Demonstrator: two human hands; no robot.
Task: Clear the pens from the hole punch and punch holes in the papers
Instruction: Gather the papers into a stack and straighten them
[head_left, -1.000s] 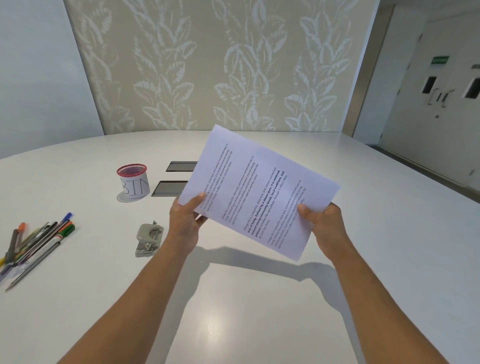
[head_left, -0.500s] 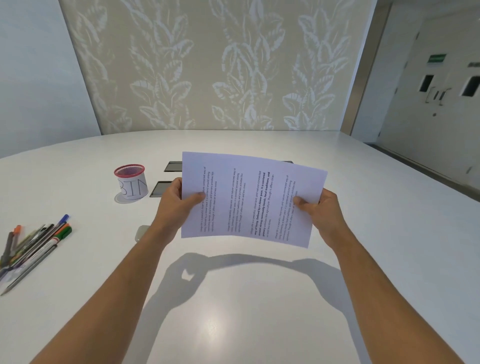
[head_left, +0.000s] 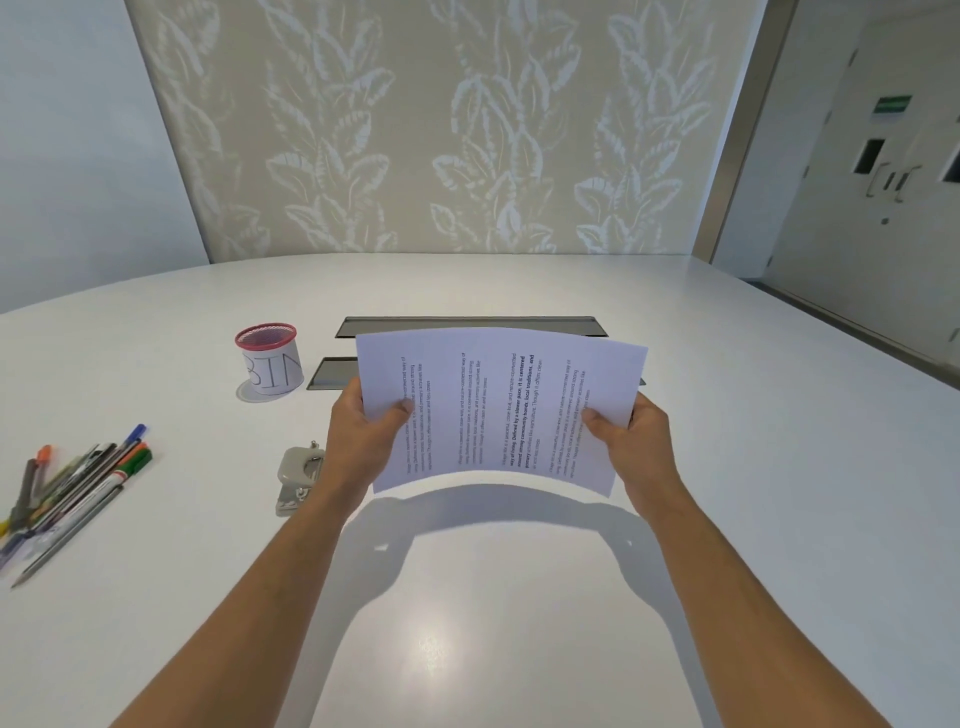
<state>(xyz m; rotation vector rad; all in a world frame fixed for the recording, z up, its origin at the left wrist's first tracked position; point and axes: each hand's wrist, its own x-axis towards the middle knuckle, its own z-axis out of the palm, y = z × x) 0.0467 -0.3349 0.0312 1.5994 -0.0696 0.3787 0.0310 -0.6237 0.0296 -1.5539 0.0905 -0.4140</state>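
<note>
Papers, number unclear, gripped by left hand and right hand; one hole punch at nine o'clock, pens beyond it.

Your left hand and right hand hold the papers by their left and right edges, raised above the middle of the table and in front of the two recessed slots in its surface. The hole punch lies on the table just left of your left wrist, with the cup marked BIN behind it, left of the nearer slot. The pens lie in a loose bundle on the table at your far left, well apart from the hole punch.
</note>
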